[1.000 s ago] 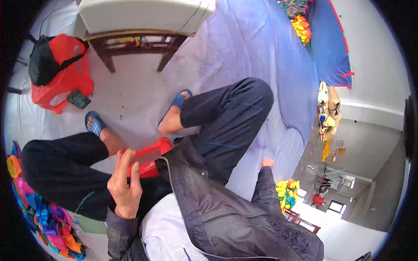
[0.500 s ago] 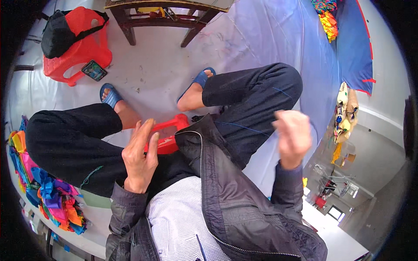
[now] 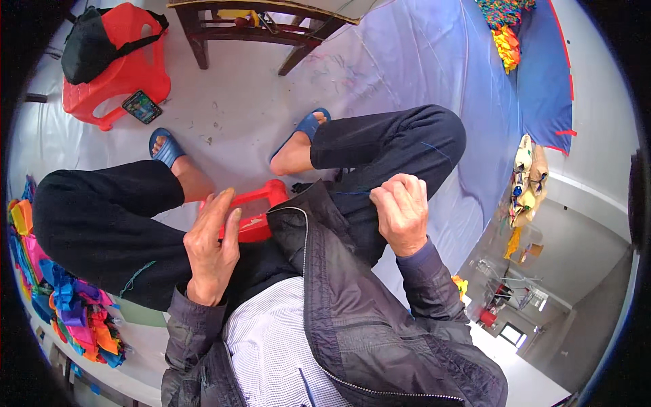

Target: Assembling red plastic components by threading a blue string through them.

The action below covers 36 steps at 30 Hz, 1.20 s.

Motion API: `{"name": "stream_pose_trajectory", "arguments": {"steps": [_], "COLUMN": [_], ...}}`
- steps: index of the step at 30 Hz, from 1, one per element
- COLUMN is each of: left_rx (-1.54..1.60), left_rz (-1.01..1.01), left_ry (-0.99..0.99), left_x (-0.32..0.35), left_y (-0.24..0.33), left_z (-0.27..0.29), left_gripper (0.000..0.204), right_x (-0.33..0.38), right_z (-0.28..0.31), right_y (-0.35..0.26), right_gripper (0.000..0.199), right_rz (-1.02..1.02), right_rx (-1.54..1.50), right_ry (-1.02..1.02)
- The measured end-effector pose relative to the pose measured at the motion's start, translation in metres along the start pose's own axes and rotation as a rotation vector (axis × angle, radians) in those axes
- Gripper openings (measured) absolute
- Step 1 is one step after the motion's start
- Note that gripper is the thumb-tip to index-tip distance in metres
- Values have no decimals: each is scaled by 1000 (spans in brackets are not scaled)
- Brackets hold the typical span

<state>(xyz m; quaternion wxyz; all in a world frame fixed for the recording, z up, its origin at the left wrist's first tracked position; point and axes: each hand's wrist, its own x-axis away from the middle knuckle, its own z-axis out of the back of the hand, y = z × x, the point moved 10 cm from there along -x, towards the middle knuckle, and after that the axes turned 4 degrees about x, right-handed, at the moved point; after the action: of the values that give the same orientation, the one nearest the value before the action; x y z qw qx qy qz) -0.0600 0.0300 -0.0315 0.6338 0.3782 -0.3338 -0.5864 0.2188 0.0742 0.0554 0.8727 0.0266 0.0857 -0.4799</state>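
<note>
My left hand [image 3: 210, 251] is raised over my lap, thumb and fingers stretched upward with a gap between them. I see nothing in it. Over my right thigh, my right hand [image 3: 401, 216] is closed with the fingertips curled in. Whatever it may hold is hidden or too thin to see. Beside it, a blue thread [image 3: 352, 192] lies across my dark trousers [image 3: 386, 139]. A teal thread [image 3: 137, 277] rests on my left thigh. Between my legs, just beyond my left hand, shows part of a red plastic stool [image 3: 274, 193].
A red stool [image 3: 81, 98] with a black bag [image 3: 88, 51] and a phone [image 3: 142, 107] stands far left. A wooden table [image 3: 298, 57] is ahead. Colourful fabric pieces [image 3: 78, 319] lie at my left. Pale bags [image 3: 527, 183] sit at right beside a blue sheet [image 3: 546, 74].
My right hand has come down and left, closer to my left hand, over my right thigh. My left hand has hardly moved. The whole view has shifted slightly.
</note>
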Motion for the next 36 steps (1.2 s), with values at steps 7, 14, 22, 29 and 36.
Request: {"name": "stream_pose_trajectory", "arguments": {"steps": [7,14,22,29,36], "left_rx": [5,-14,-15,-21,-32], "left_rz": [24,52,86,102,104], "left_ry": [-29,-74,-91,-97,-85], "left_x": [-1,1,0,1,3], "left_y": [-1,-4,-10,-12,-14], "left_z": [-4,-11,-11,-11,-8], "left_gripper": [29,29,30,31,30], "right_x": [30,62,49,16,16], "right_z": [59,66,81,48,29], "right_y": [58,87,73,48,43], "right_gripper": [24,20,21,24,21], "right_rz": [-185,-275,-305,-167,-45], "right_rx": [178,232,182,98,161], "right_ry": [211,184,277,173,112]}}
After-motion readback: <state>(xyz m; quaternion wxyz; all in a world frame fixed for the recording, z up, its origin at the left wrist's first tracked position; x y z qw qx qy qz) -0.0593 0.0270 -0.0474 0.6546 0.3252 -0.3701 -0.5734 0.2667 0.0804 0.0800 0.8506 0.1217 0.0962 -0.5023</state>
